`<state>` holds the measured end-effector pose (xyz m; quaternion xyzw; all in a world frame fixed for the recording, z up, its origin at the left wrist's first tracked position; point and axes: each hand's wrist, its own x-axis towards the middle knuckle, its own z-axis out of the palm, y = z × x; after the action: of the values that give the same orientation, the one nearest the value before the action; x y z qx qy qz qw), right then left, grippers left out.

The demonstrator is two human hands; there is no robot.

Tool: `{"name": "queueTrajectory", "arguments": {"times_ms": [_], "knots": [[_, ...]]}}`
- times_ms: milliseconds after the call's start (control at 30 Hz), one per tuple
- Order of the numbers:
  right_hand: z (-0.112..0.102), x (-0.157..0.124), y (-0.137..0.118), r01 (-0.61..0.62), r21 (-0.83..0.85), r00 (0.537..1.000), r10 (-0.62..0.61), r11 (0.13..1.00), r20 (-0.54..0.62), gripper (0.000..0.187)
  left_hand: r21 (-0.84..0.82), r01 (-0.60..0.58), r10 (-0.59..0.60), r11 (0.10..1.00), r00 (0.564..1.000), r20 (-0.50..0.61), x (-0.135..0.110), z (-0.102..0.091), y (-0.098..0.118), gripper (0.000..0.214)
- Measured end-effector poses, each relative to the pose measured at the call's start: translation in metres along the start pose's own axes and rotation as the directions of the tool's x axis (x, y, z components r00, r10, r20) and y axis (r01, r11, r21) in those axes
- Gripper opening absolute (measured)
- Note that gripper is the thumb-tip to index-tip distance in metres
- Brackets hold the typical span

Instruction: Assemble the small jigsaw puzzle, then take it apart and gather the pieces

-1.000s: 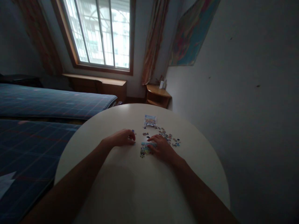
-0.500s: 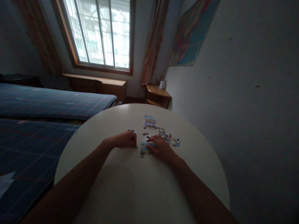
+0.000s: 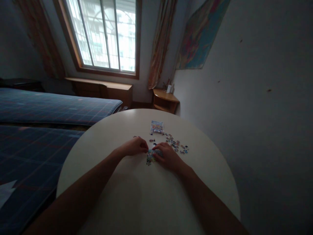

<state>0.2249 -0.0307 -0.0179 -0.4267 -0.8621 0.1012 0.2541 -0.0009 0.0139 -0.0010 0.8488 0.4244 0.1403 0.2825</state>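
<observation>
A partly joined jigsaw puzzle (image 3: 149,158) lies on the round table, part of it covered by my right hand. My right hand (image 3: 167,156) rests on it with fingers spread. At the puzzle's upper left edge is my left hand (image 3: 135,146), its fingertips pinched together on a small puzzle piece that they mostly hide. Loose puzzle pieces (image 3: 174,143) are scattered beyond and to the right of my right hand. A few more pieces (image 3: 152,140) lie just past the joined part. Behind them is a small picture sheet (image 3: 156,126) with a colourful print.
The pale round table (image 3: 122,195) fills the lower middle. Left of it stand beds with blue plaid mattresses (image 3: 56,106). A wooden corner shelf (image 3: 166,96) stands past the far edge, and a white wall (image 3: 244,130) runs along the right.
My left hand has moved right and slightly away, up to the puzzle's edge; the piece by its fingertips has left its spot. My right hand has stayed nearly still.
</observation>
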Motion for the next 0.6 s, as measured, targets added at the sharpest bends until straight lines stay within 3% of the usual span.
{"name": "queueTrajectory", "arguments": {"times_ms": [233, 600], "knots": [[0.0, -0.001, 0.0, 0.032, -0.021, 0.999, -0.032, 0.999, 0.008, 0.022, 0.053, 0.061, -0.058, 0.997, 0.997, -0.059, 0.003, 0.013, 0.009, 0.021], [0.0, -0.001, -0.001, 0.058, -0.033, 0.998, -0.057, 0.998, 0.003, 0.018, 0.155, 0.095, -0.078, 0.983, 0.99, -0.114, 0.001, 0.016, 0.017, 0.016]]}}
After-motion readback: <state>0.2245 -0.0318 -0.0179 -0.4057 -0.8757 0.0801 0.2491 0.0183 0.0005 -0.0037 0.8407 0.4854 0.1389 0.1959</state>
